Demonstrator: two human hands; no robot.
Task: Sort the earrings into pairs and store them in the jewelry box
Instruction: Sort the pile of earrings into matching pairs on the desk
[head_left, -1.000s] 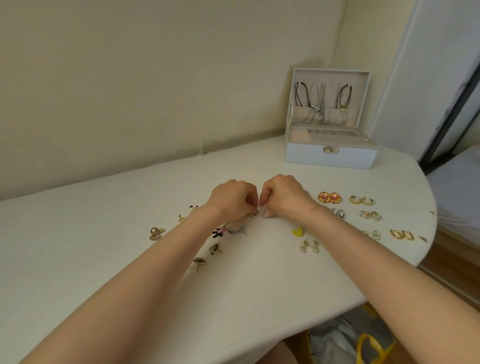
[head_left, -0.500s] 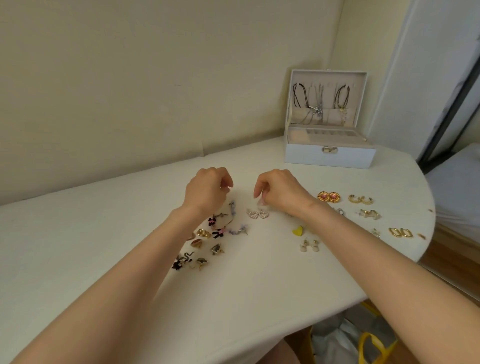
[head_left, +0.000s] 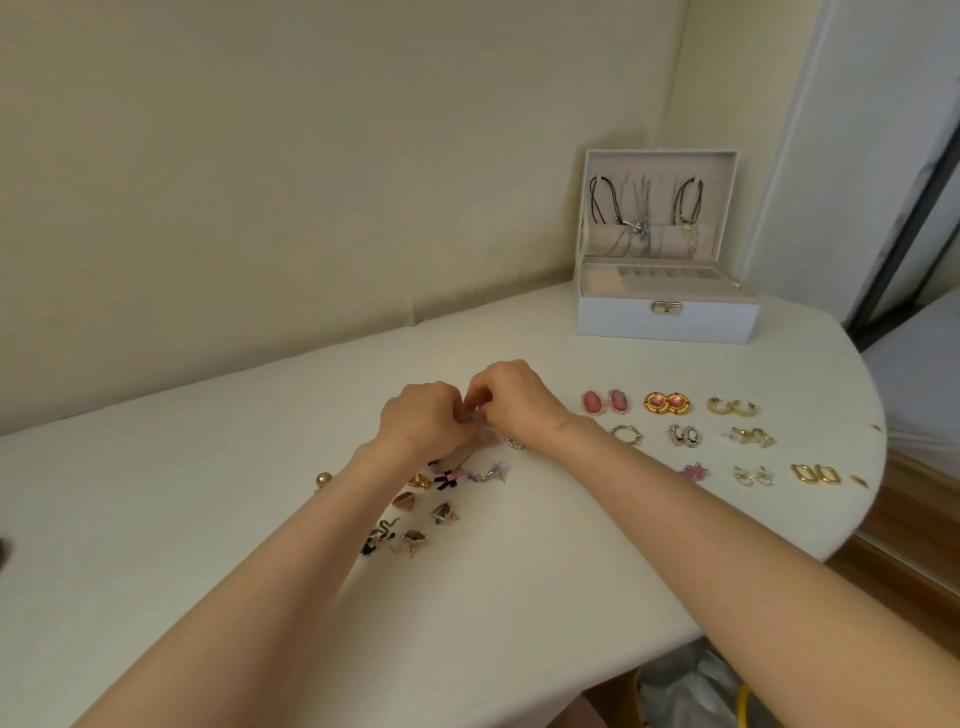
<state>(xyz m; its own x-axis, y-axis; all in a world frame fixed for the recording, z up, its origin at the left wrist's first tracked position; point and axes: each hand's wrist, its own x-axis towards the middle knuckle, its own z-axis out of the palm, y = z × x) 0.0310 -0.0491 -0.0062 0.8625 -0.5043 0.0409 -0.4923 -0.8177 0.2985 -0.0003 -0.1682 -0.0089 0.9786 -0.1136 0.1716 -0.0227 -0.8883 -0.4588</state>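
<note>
A cream wall (head_left: 311, 156) backs a white table (head_left: 260, 545) with a rounded end and a matte, slightly grainy top.

Both bare forearms reach in from the near edge and meet at mid-table. The left hand (head_left: 421, 421) and the right hand (head_left: 514, 400) are knuckles-up, fingers curled in, their fingertips pressed together on a small pale earring (head_left: 474, 417) just above the tabletop. It is too small to tell its shape.

Under and near the left wrist lies a loose heap of earrings (head_left: 426, 499): gold, dark and lilac pieces of mixed shapes. A round pearl earring (head_left: 323, 479) sits apart to their left.

To the right, pairs lie in rows, each two touching: pink ovals (head_left: 604, 402), gold discs with pink centres (head_left: 666, 403), gold hoops (head_left: 731, 407) and gold oblong hoops (head_left: 815, 473).

Beyond them, at the far corner, stands the white jewelry box (head_left: 665, 314) with a metal clasp. Its lid is upright, with necklaces (head_left: 644, 218) hanging on the pale lining.
</note>
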